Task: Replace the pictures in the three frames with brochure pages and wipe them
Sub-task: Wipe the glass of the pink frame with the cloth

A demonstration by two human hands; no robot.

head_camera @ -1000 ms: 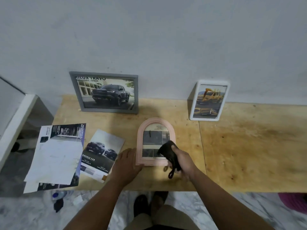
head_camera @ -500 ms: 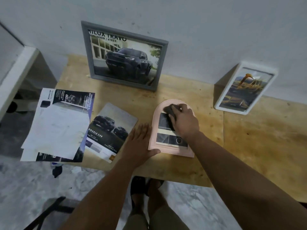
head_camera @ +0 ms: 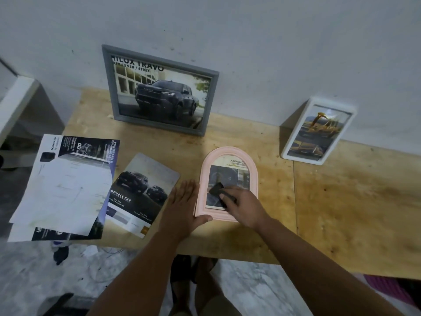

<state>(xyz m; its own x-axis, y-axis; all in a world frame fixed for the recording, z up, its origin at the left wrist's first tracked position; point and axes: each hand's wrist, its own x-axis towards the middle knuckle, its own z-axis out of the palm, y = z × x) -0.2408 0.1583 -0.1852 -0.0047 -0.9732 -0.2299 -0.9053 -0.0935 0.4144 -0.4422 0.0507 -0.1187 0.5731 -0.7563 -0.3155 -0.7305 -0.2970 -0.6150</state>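
A pink arched frame (head_camera: 227, 153) lies flat on the wooden table (head_camera: 341, 201), with a brochure page behind its glass. My right hand (head_camera: 245, 206) presses a small black cloth (head_camera: 217, 190) onto the lower part of that glass. My left hand (head_camera: 184, 206) lies flat on the table with fingers apart, its thumb against the frame's lower left corner. A grey frame (head_camera: 159, 92) with a dark pickup page leans on the wall at the back. A white frame (head_camera: 319, 131) with a yellow vehicle page leans on the wall at the right.
Loose brochure pages lie at the left: a double-cab page (head_camera: 141, 190) beside my left hand and a stack with a white sheet (head_camera: 63, 185) overhanging the table's left edge. A white ledge (head_camera: 16, 106) stands at far left. Marble floor and my feet show below the front edge.
My right hand has slid the cloth from the top of the pink frame's glass down to its lower part. The left hand stays at the frame's lower left. My head moved, shifting the view.
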